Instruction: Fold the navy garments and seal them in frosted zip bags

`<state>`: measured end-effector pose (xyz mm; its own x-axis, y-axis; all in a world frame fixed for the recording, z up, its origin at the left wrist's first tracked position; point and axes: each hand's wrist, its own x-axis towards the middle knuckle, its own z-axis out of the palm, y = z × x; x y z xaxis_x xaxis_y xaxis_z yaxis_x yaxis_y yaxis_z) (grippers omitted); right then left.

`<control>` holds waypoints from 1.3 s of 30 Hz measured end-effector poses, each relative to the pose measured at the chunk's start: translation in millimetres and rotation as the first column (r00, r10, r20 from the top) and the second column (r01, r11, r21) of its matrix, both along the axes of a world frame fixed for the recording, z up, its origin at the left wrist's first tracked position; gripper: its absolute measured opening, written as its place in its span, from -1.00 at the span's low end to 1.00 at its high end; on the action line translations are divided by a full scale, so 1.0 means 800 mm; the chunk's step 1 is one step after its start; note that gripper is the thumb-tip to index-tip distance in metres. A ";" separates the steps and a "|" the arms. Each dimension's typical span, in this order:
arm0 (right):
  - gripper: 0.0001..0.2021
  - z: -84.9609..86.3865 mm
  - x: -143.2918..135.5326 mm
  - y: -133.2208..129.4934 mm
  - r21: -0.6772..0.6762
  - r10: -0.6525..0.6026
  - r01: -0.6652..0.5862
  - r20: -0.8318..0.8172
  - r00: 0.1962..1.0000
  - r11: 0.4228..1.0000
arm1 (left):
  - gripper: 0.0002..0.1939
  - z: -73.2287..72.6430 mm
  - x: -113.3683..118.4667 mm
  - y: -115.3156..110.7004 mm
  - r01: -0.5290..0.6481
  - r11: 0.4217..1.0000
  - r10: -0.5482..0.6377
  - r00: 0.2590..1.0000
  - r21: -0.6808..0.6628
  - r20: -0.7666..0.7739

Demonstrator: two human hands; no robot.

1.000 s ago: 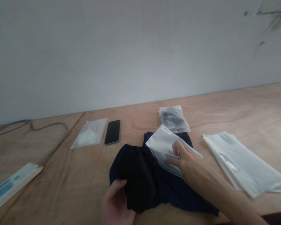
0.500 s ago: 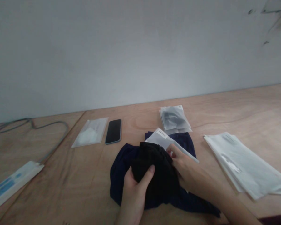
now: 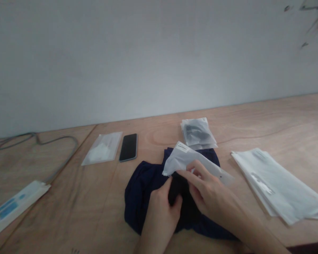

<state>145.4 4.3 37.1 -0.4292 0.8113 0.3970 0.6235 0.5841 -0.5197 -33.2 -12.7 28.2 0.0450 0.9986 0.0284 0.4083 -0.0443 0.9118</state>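
Observation:
A bunched black cloth point(image 3: 188, 208) is gripped by my left hand point(image 3: 163, 204), its thumb and fingers closed around a folded end. My right hand point(image 3: 208, 187) has its fingers bent and pressed on the upper edge of the black cloth; its thumb is mostly hidden. Against those fingers lies a translucent white plastic bag point(image 3: 180, 160) with a printed label point(image 3: 183, 147). Its lower edge meets the top of the black cloth, and I cannot tell whether the cloth is inside it. Beneath both hands is a crumpled navy blue cloth point(image 3: 141, 190).
Behind the navy cloth lies a stack of small clear bags point(image 3: 198, 134) with dark contents. Larger white bags point(image 3: 278, 187) are on the right. A phone point(image 3: 128, 147) and a flat bag point(image 3: 103, 149) lie left of centre. A power strip point(image 3: 16, 208) with a grey cable point(image 3: 66, 162) is far left.
The black cloth is bunched smaller between my hands. My right hand has moved left, close to my left hand. The labelled bag has lifted and creased, and its near edge now meets the cloth.

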 end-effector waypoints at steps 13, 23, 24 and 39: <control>-0.59 -0.014 0.007 -0.025 0.028 -0.132 0.133 -0.020 0.991 0.991 | -0.80 0.004 -0.004 0.012 -0.096 0.983 0.129 0.966 -0.154 0.223; -0.83 -0.045 0.034 -0.053 0.086 -0.206 0.197 0.103 0.973 0.977 | -0.54 -0.009 0.024 -0.003 -0.303 0.846 0.523 0.629 -0.438 0.575; -0.83 -0.043 0.031 -0.057 0.089 -0.199 0.192 0.073 0.977 0.977 | -0.53 -0.008 0.026 -0.004 -0.304 0.849 0.521 0.617 -0.432 0.589; -0.83 -0.029 0.005 -0.076 0.124 -0.107 0.117 -0.083 0.991 0.985 | -0.41 -0.008 0.005 -0.011 -0.093 0.967 0.206 0.833 -0.237 0.513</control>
<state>149.2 -56.1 14.2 -0.3034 0.7929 0.5285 0.6500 0.5778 -0.4936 -29.2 -21.2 21.8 -0.0710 0.9791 -0.1906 -0.1529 0.1782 0.9721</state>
